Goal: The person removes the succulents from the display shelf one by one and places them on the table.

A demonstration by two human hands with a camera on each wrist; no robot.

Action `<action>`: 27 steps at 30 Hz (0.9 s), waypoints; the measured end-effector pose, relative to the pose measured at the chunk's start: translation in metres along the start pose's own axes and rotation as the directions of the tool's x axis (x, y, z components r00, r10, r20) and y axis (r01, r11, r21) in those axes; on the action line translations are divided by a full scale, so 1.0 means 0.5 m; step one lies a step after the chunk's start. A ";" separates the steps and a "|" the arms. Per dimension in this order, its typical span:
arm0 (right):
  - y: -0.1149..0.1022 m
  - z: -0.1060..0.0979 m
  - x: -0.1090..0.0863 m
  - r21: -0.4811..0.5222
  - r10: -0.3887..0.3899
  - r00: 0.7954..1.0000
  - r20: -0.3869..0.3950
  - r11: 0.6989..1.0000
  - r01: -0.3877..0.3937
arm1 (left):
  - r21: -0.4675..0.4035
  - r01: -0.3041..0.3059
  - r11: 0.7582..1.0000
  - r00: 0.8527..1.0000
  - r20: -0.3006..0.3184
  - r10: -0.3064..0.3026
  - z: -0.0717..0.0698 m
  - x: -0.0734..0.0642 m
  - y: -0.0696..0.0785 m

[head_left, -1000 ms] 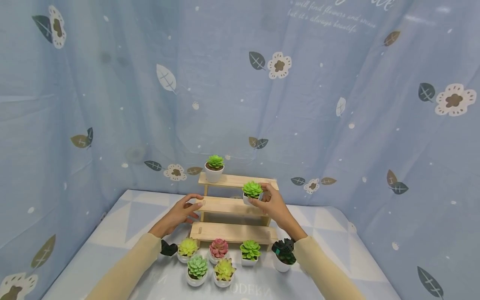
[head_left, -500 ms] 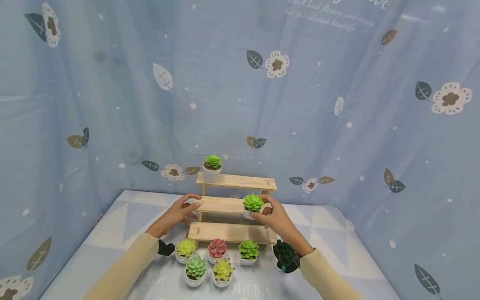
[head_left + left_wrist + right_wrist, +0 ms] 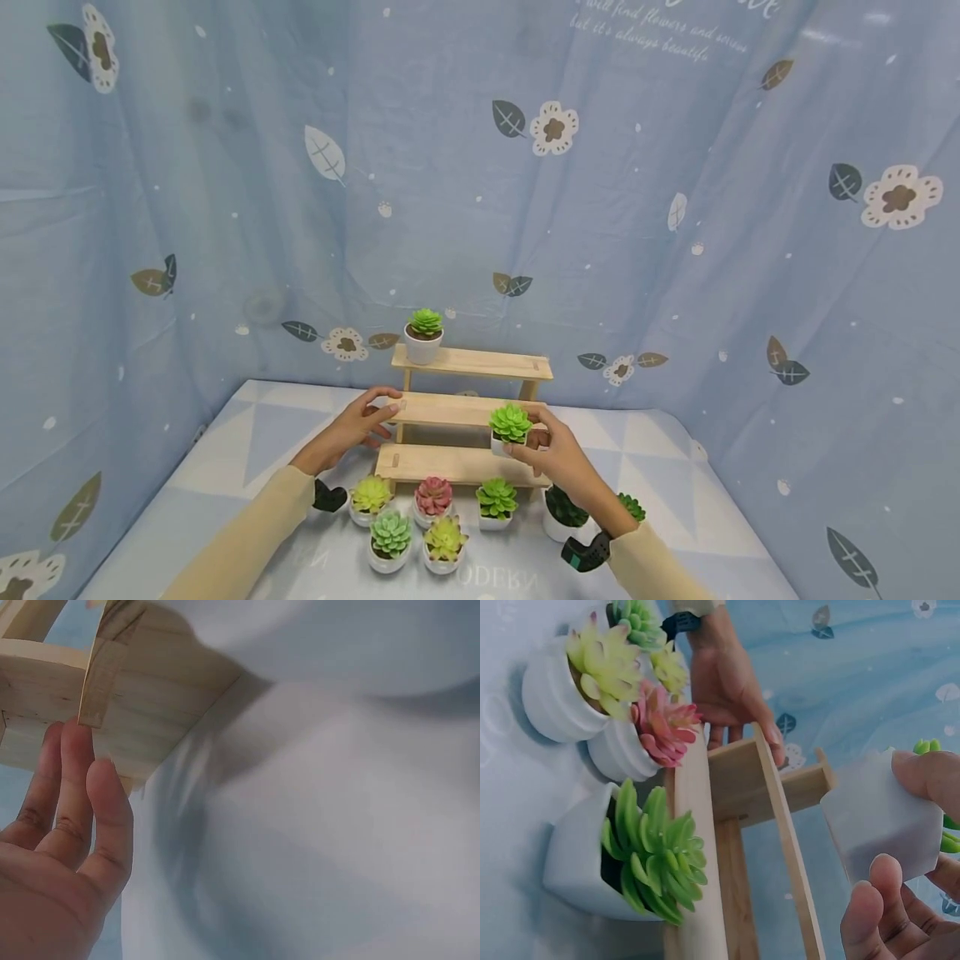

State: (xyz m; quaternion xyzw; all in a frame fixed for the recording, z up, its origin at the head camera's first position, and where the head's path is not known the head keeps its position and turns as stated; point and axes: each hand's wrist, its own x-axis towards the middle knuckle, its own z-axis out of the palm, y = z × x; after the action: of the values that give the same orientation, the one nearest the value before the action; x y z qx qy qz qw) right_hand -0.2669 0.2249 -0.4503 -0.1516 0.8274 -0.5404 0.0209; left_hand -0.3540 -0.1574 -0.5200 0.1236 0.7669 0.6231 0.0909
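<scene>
My right hand [image 3: 558,450] pinches the white square pot of a bright green potted succulent [image 3: 510,427], held upright in front of the right end of a wooden three-tier plant stand [image 3: 450,408]. In the right wrist view the pot's smooth white side [image 3: 885,817] shows between thumb and fingers. My left hand [image 3: 360,425] holds the left end of the stand's middle shelf. In the left wrist view its fingertips [image 3: 75,742] reach the shelf's underside. Another green potted succulent [image 3: 424,333] stands on the left of the top shelf.
Before the stand sit a yellow-green succulent [image 3: 371,497], a pink one [image 3: 433,498], a green one [image 3: 497,502], a pale green one [image 3: 390,537] and a yellow one with reddish tips [image 3: 445,540]. Dark green potted plants [image 3: 562,512] stand under my right forearm. A blue curtain [image 3: 450,208] hangs behind.
My right hand has lowered the green potted succulent from near the top shelf to in front of the middle shelf, toward me. My left hand has stayed at the stand.
</scene>
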 end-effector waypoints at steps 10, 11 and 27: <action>0.008 0.012 -0.034 0.038 0.042 0.999 0.035 0.998 -0.043 | 0.012 0.001 1.000 1.000 0.000 -0.001 -0.002 -0.004 0.003; 0.008 0.013 -0.038 0.039 0.044 0.998 0.036 0.998 -0.046 | 0.012 -0.002 1.000 1.000 -0.001 0.002 -0.001 -0.004 0.004; 0.044 0.036 -0.083 0.069 0.101 0.990 0.102 0.992 -0.108 | 0.032 0.008 0.999 1.000 0.006 -0.008 -0.001 -0.002 0.006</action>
State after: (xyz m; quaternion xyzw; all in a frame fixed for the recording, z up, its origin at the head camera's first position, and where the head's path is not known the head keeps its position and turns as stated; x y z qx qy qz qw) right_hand -0.2289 0.2284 -0.4831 -0.1335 0.8113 -0.5611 0.0953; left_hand -0.3530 -0.1577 -0.5169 0.1240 0.7769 0.6101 0.0937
